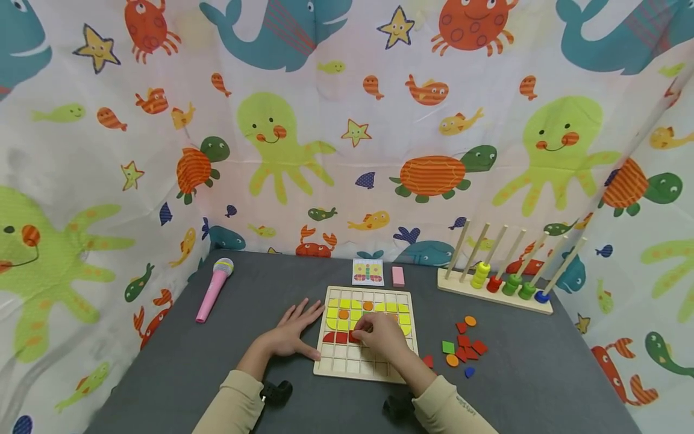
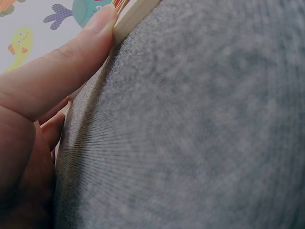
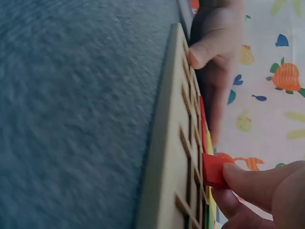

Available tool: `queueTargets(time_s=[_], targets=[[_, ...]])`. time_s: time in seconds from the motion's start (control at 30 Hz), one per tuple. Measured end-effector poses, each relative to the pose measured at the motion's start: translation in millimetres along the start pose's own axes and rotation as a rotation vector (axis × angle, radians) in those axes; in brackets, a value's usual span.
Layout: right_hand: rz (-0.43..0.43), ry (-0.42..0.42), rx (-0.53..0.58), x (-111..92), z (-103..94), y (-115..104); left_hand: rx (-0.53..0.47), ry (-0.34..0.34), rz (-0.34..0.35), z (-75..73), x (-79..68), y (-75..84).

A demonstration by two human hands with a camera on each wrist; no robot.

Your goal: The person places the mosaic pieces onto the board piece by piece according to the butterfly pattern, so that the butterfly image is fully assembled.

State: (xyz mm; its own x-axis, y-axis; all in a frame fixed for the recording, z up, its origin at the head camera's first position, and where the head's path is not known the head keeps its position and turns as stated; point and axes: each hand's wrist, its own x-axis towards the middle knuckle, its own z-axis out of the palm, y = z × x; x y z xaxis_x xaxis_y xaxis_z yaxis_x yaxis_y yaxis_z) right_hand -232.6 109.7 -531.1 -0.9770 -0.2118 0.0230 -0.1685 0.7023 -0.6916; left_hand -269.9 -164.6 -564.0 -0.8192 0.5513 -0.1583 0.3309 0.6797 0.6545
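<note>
A wooden grid board [image 1: 347,366] lies on the dark table, with yellow, orange and red tiles in its cells. My right hand [image 1: 384,337] is over the board, pinching a red square tile [image 3: 214,171] between thumb and fingers at the row of red tiles [image 1: 335,337]. Whether that tile is fully down in its cell cannot be told. Spread out at the board's left side, my left hand [image 1: 290,334] touches the frame with its thumb [image 2: 90,45]. Part of the board is hidden beneath the right hand.
Loose red, orange, green and blue tiles [image 1: 463,342] lie right of the board. Behind it are a pattern card [image 1: 368,272] and a pink block [image 1: 398,276]. A pink toy microphone [image 1: 214,292] lies left; a wooden peg stacker [image 1: 496,293] stands back right, near the printed curtain.
</note>
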Motion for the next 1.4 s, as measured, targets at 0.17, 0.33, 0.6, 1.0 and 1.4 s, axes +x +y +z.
queueTargets(time_s=[0.17,0.33,0.6,1.0,1.4], targets=[[0.011,-0.016,-0.048,0.5,4.6,-1.8,-0.012,0.018,0.018,2.9,0.8,-6.5],[0.049,0.009,-0.068,1.9,8.2,0.8,0.011,0.021,0.021,4.8,3.2,-10.4],[0.069,0.063,0.013,-4.8,-2.8,9.2,0.016,0.020,0.021,3.4,2.8,-5.1],[0.136,0.155,-0.050,-28.5,-53.7,35.1,0.033,0.019,-0.003,6.5,2.4,-6.1],[0.194,0.123,-0.101,-52.9,-98.6,83.5,0.028,0.018,-0.010,4.4,2.2,-1.1]])
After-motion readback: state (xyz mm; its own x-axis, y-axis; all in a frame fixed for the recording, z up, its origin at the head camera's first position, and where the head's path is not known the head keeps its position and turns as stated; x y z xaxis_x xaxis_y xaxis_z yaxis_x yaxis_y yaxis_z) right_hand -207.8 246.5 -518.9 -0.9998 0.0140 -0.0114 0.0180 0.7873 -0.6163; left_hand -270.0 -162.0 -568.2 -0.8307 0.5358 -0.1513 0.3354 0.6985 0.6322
